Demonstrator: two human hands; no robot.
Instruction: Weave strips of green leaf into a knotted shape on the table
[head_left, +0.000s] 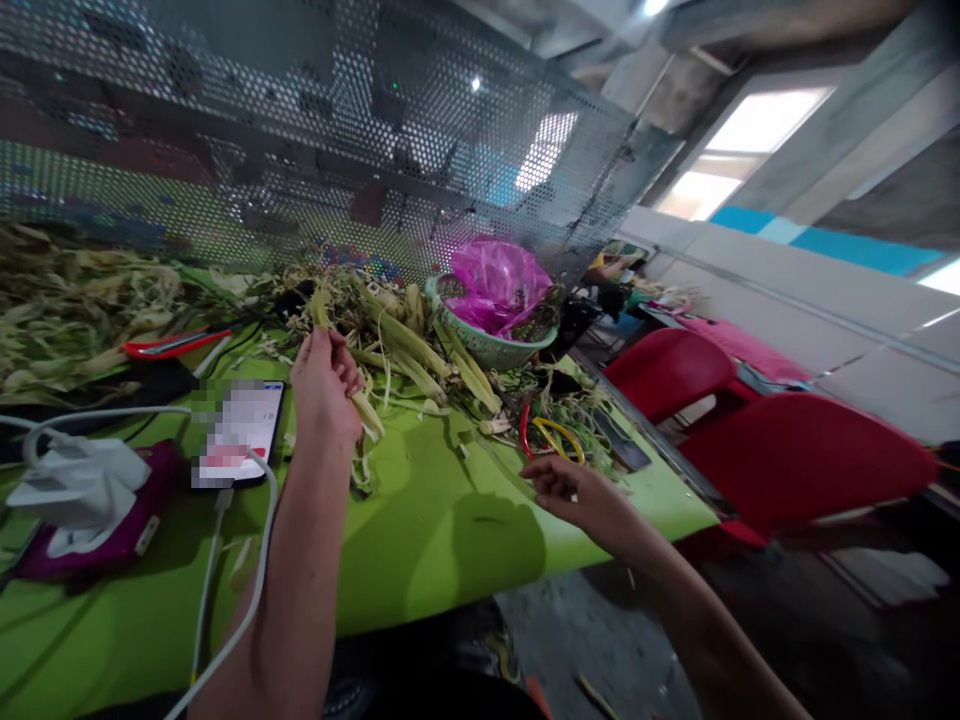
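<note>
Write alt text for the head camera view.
A person's left hand pinches a pale green leafy strip over a green table; the right hand, fingers loosely curled, is near red and yellow tool handles. Beyond lie plant scraps and a light green basket holding a magenta plastic bag.

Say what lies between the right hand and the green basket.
In the head view, a red loop and a yellow loop, perhaps tool handles, lie between the right hand and the green basket, along with plant scraps.
</note>
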